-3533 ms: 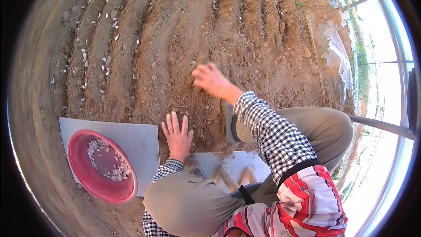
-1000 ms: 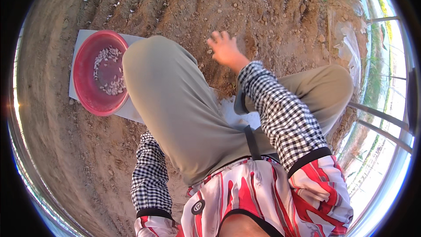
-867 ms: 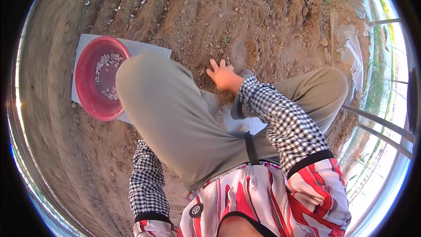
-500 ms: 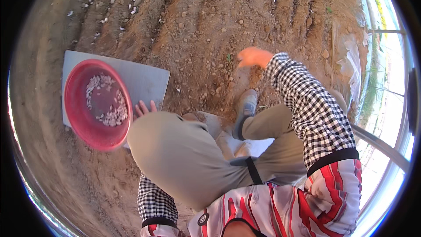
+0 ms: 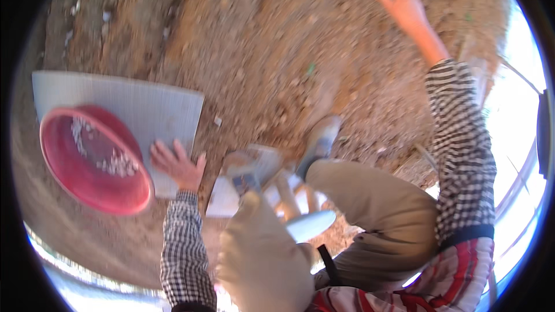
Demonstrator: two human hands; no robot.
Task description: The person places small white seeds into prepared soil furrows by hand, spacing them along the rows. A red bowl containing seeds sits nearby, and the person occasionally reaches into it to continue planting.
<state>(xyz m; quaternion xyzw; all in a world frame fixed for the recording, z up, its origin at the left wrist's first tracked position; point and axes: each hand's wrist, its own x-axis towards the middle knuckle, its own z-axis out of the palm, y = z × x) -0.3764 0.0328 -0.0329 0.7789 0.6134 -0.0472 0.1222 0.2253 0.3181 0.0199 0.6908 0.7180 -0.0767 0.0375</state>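
Note:
My left hand lies with fingers spread on a grey board, just right of a red plastic basin. The basin stands on the board and holds small white pieces that look like garlic cloves. Far out to the right, my right hand reaches over the brown soil. Its fingers are stretched apart and nothing shows in them. The picture is smeared by motion, so the soil under that hand is hard to make out.
Furrows with scattered white pieces run at the far left. My shoe is on the soil in the middle. Between my legs is a low stool-like thing with wooden legs. A bright translucent wall bounds the right side.
My right arm has stretched farther away and to the right, and its fingers have spread. The view has shifted; my left hand, partly hidden behind my leg before, now shows whole on the board.

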